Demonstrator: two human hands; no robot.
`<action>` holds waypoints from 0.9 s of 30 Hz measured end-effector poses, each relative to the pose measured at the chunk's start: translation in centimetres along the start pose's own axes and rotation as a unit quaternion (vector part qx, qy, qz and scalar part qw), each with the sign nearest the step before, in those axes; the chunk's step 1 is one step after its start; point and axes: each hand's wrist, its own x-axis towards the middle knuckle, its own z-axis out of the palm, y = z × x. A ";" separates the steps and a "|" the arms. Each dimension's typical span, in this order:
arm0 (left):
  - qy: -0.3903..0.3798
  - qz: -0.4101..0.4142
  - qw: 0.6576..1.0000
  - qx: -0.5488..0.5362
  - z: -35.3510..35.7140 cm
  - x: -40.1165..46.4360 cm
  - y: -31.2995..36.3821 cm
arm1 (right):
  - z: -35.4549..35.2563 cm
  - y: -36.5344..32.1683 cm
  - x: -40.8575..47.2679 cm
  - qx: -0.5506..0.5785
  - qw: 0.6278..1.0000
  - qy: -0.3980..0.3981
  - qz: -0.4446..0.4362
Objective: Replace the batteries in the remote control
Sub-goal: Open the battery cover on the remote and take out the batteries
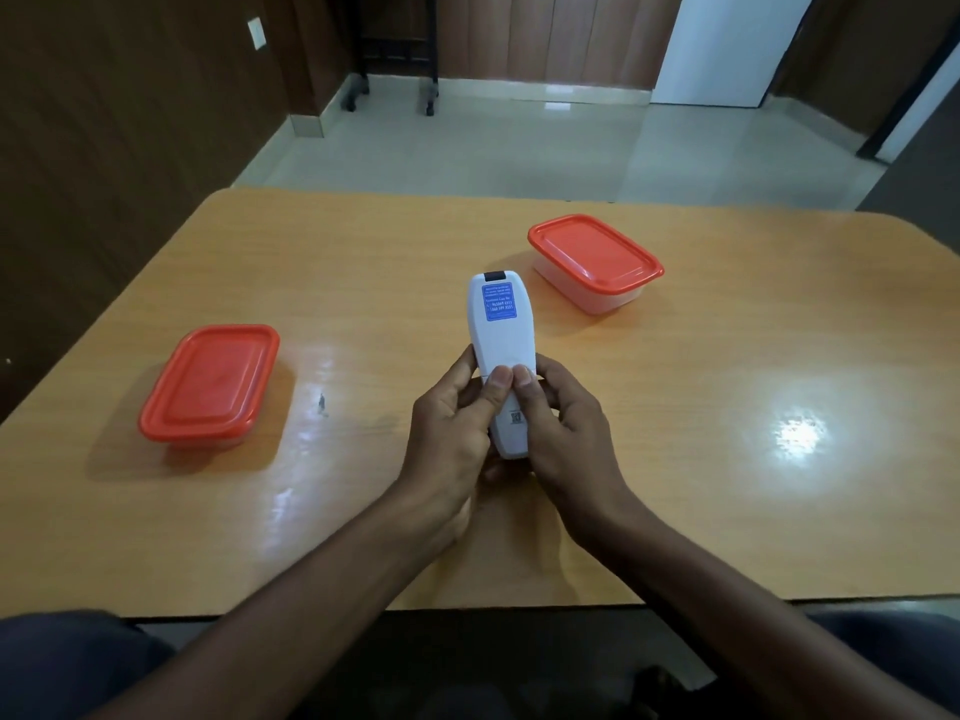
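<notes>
The white remote control (500, 339) is held above the middle of the wooden table (701, 407), back side up, with a blue sticker near its far end. My left hand (451, 439) grips its near half from the left, and my right hand (563, 433) grips it from the right. Both thumbs lie side by side on the back of the remote, near the seam of the battery cover, which looks closed. No batteries are visible.
Two clear plastic boxes with closed orange lids stand on the table: one (210, 383) to the left, one (595, 258) at the far right of the remote. A small dark speck (322, 403) lies left of my hands. Tiled floor lies beyond the far edge.
</notes>
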 end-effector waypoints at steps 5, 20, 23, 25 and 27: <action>-0.006 -0.004 1.000 -0.019 -0.4 0.3 0.5 | -0.3 0.4 0.2 0.012 1.000 -0.022 -0.013; 0.031 -0.057 0.990 -0.125 -1.3 1.7 1.3 | -0.9 1.1 0.6 -0.344 0.912 0.034 -0.221; 0.040 -0.037 0.995 -0.078 -1.5 1.8 1.1 | -1.6 0.6 0.9 -0.311 0.928 0.038 -0.203; 0.068 -0.020 0.996 -0.054 -1.9 2.3 1.3 | -1.9 0.3 0.7 -0.310 0.929 0.055 -0.194; 0.091 -0.014 0.994 -0.062 -2.5 2.8 1.8 | -2.1 0.4 0.3 -0.343 0.918 0.049 -0.191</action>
